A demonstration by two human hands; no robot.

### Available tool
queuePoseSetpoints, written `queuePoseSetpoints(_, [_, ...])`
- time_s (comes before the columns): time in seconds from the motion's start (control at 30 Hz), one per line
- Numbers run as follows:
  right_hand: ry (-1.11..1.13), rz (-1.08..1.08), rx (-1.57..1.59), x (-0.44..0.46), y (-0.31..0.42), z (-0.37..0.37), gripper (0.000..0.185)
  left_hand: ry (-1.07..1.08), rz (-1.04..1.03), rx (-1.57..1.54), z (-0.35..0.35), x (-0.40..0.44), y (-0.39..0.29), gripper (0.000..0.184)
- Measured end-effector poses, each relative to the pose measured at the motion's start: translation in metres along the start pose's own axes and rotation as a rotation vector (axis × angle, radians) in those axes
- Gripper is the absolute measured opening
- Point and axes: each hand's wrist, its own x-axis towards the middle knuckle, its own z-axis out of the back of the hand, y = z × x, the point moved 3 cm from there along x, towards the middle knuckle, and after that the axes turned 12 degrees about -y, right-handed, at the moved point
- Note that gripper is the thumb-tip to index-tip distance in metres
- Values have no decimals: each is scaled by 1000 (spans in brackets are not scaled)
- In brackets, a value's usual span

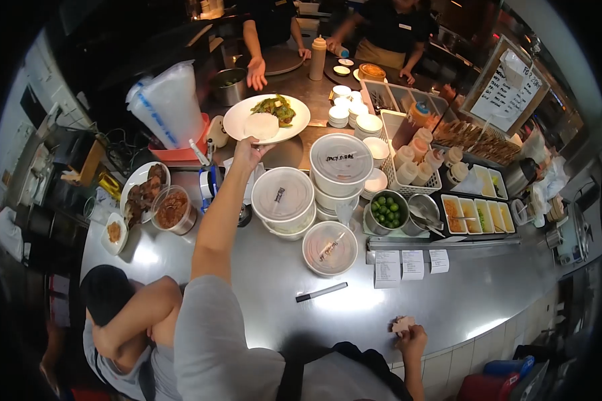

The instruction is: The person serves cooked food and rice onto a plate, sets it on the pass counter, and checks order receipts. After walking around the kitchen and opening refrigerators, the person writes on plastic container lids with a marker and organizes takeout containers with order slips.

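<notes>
My left hand [249, 154] grips the near rim of a white oval plate [234, 121] and holds it out over the counter at full arm's length. On the plate are a mound of white rice [261, 125] and a green vegetable dish [277, 109]. Just beyond it, a co-worker's open hand [256, 73] is stretched towards the plate. Low on the right, by the counter's near edge, my right hand [414, 339] pinches a small crumpled light-brown piece [403, 323]; its material is unclear. A capped marker [322, 292] lies between my arms.
Lidded tubs [284, 194] stand stacked mid-counter, beside a pot of green limes [389, 212]. Paper order slips [386, 269] hang from a rail. Squeeze bottles [421, 150] crowd a basket. At left are a plate of meat [140, 180] and a seated person [134, 327].
</notes>
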Motion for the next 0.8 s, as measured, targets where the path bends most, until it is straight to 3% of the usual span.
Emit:
queuePoseSetpoints(0.07, [11, -16, -44, 0, -2, -4, 9, -100, 78, -33, 12, 19, 16, 56])
queuePoseSetpoints(0.2, [1, 6, -139, -1, 6, -2, 9, -59, 100, -16, 37, 57, 41, 56])
queuePoseSetpoints(0.27, [1, 49, -160, 1, 14, 1, 11, -144, 147, -31, 43, 58, 47, 57])
queuePoseSetpoints(0.37, [-1, 68, -195, -1, 13, 0, 12, 39, 80, -36, 66, 74, 55, 61])
queuePoseSetpoints(0.4, [-4, 32, -210, -3, 15, -1, 12, 12, 61, -34, 55, 59, 52, 61])
queuePoseSetpoints(0.47, [-9, -62, -239, -1, 28, 2, 12, 192, 35, -69, 62, 62, 60, 61])
queuePoseSetpoints(0.5, [-41, -47, -234, -3, 21, 1, 11, 247, 150, -126, 80, 81, 68, 57])
queuePoseSetpoints(0.53, [-74, -25, -222, -5, 10, -2, 10, 316, 132, -62, 74, 67, 68, 48])
queuePoseSetpoints(0.57, [-97, -74, -266, -2, 6, 2, 8, 265, 207, -14, 92, 86, 73, 43])
queuePoseSetpoints(0.6, [-115, -113, -302, 4, 0, 4, 7, -87, 239, 119, 80, 69, 74, 42])
queuePoseSetpoints(0.7, [-234, -226, -424, 35, -43, 18, 11, -93, 306, 218, 73, 60, 55, 43])
queuePoseSetpoints(0.77, [-205, -298, -482, 64, -66, 30, 15, -44, 758, 246, 67, 39, 45, 43])
queuePoseSetpoints(0.8, [-163, -347, -496, 76, -75, 34, 18, -42, 753, 246, 62, 30, 39, 43])
